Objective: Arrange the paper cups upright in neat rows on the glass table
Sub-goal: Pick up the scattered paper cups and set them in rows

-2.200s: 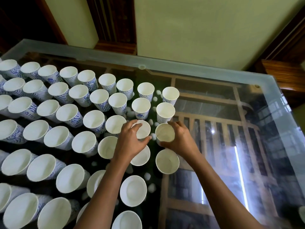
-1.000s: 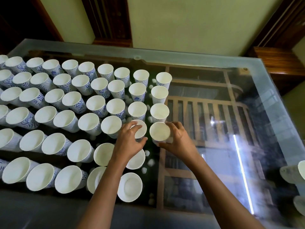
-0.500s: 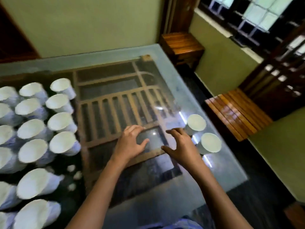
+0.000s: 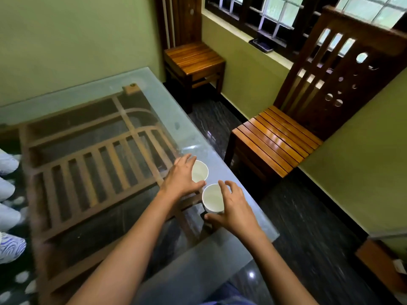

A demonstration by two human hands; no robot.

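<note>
Surface: a glass table (image 4: 154,102) with a frosted border and a slatted wooden frame (image 4: 88,155) visible beneath it. Green walls stand behind it, and two slatted wooden chairs (image 4: 275,144) stand at upper right.

Two white paper cups stand upright, mouths up, near the table's right edge, right of frame centre. The far cup (image 4: 200,170) and the near cup (image 4: 212,199) sit just beside each other. Both interiors show plain white.

The left hand (image 4: 181,176) curves its fingers and thumb round the far cup's left side. The right hand (image 4: 236,209) curls round the near cup, thumb under the rim and fingers over its far side.

More cups (image 4: 10,247), white with a blue pattern, are cut off by the left edge of the frame.
</note>
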